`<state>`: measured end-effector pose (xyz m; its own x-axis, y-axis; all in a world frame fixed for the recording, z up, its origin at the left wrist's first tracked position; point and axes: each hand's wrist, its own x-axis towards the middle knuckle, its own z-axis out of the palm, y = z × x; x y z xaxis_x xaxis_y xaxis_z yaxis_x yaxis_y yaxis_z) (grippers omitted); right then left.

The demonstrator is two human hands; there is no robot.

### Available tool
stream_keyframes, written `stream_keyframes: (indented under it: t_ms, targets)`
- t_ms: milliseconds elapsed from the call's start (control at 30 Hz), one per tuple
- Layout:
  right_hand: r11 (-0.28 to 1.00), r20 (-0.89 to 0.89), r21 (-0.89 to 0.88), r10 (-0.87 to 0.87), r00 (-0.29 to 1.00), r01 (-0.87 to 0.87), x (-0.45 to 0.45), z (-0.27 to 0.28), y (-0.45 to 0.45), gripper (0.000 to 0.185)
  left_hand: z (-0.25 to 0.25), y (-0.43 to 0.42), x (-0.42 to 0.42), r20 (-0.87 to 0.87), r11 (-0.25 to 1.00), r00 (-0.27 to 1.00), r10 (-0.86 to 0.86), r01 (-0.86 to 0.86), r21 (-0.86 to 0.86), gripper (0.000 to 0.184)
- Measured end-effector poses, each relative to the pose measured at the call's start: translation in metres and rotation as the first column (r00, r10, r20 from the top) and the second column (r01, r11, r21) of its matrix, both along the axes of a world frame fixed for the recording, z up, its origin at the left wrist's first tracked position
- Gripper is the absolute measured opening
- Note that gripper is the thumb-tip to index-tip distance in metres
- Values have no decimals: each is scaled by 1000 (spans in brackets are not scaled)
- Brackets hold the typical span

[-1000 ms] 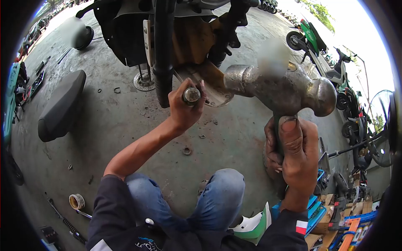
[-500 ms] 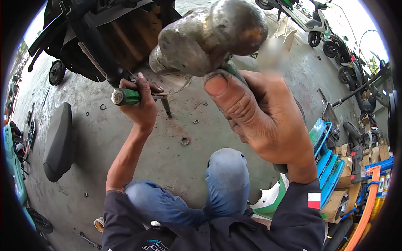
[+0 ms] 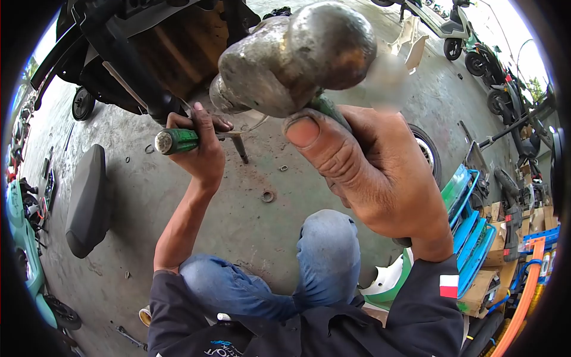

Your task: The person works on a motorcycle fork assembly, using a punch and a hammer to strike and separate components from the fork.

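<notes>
My right hand [image 3: 375, 172] is closed around the green handle of a large ball-peen hammer [image 3: 291, 56], its thumb lying along the handle just below the worn metal head. My left hand [image 3: 199, 140] grips a green-handled tool [image 3: 176, 141] whose butt end points left. That hand is beside the black fork tube [image 3: 128, 71] of a partly dismantled motorbike. Beyond the left hand, a dark rod [image 3: 239, 149] slants down toward the floor. The hammer head hides part of the bike's underside, and the left tool's tip cannot be made out.
A black seat [image 3: 88, 202] lies on the floor at left. A metal ring [image 3: 267, 196] and small bits of debris are ahead of my knees. At right are a blue rack [image 3: 473, 238], cardboard boxes [image 3: 477, 293], a wheel [image 3: 425, 149] and parked scooters [image 3: 446, 27].
Since one second ago, my right hand and the hammer have moved left and up, nearer the camera. The left-hand tool has turned from pointing at the camera to pointing left. The view has shifted.
</notes>
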<state>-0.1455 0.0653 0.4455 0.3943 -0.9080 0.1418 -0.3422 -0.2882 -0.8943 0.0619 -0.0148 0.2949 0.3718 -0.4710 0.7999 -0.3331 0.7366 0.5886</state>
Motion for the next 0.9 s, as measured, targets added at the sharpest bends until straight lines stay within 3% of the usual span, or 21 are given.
stream_keyframes:
  t_ms: [300,400,467,567,667,700,800,900]
  targets:
    - [999,31,-5,37,999,-37,3,0,1,50,-8,-3,-6,171,996,985,11,4,-86,27]
    - [998,2,-22,59,998,-59,3,1,3,46,-23,-13,-4,-90,987,983,-159,159,-18,27]
    - [997,-8,-25,67,998,-67,3,4,4,44,-30,-19,-2,-146,975,967,-211,197,-102,28]
    - [986,46,89,135,990,-139,5,10,6,42,-35,-18,2,-167,969,956,-241,228,-93,28]
    - [992,72,37,118,990,-121,5,0,5,43,-45,-21,8,-180,959,943,-280,266,-101,27]
    - [992,39,45,113,993,-115,4,-2,4,43,-46,-23,10,-59,972,974,-217,210,-105,26]
    - [995,11,50,86,996,-86,4,1,6,45,-41,-24,8,85,980,992,-91,105,-172,24]
    - [996,55,88,21,998,-25,13,8,15,44,-25,-20,8,88,982,990,-112,124,-139,22]
